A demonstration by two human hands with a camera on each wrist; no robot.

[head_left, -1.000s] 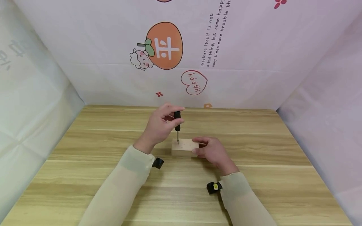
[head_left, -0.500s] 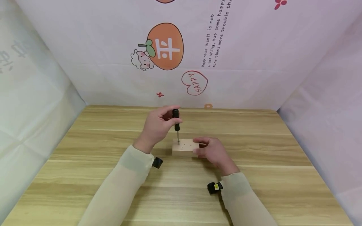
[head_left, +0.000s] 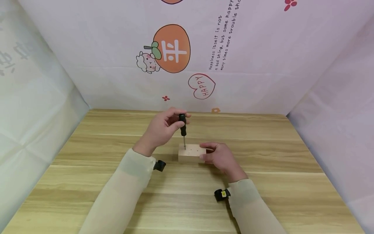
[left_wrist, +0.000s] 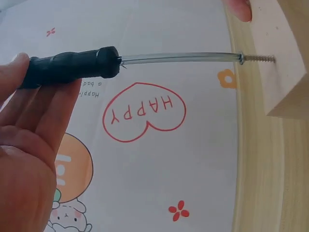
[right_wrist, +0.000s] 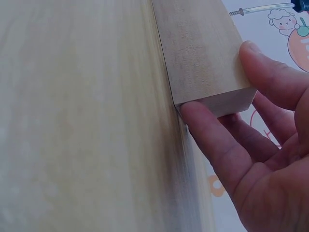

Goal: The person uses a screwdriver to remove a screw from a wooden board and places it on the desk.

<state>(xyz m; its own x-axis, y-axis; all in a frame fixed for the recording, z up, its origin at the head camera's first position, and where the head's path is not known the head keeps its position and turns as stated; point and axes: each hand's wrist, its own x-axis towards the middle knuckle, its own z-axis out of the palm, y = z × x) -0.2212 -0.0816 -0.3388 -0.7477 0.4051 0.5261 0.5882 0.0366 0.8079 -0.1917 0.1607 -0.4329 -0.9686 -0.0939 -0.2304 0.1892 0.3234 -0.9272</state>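
My left hand (head_left: pixel 161 129) pinches the black handle of a screwdriver (left_wrist: pixel 72 66) between thumb and fingers. The screwdriver stands nearly upright, its shaft tip on the head of a screw (left_wrist: pixel 258 58). That screw sticks up from the left part of a pale wooden block (head_left: pixel 190 158), much of its thread showing. Several small holes dot the block's top face. At the block's right end my right hand (head_left: pixel 220 156) holds it, thumb and fingers on its sides, as the right wrist view shows the wooden block (right_wrist: pixel 203 53) up close.
The block rests on a wood-grain table (head_left: pixel 187 201). Behind the table rises a white printed cloth (head_left: pixel 251 74), with more white cloth at both sides. Each wrist carries a small black camera, the left one (head_left: pixel 159 165) close to the block's near-left side.
My left fingers and thumb have shifted around the screwdriver handle, and the left wrist has moved slightly left. The handle's tilt has changed a little. The right hand and block stay in place.
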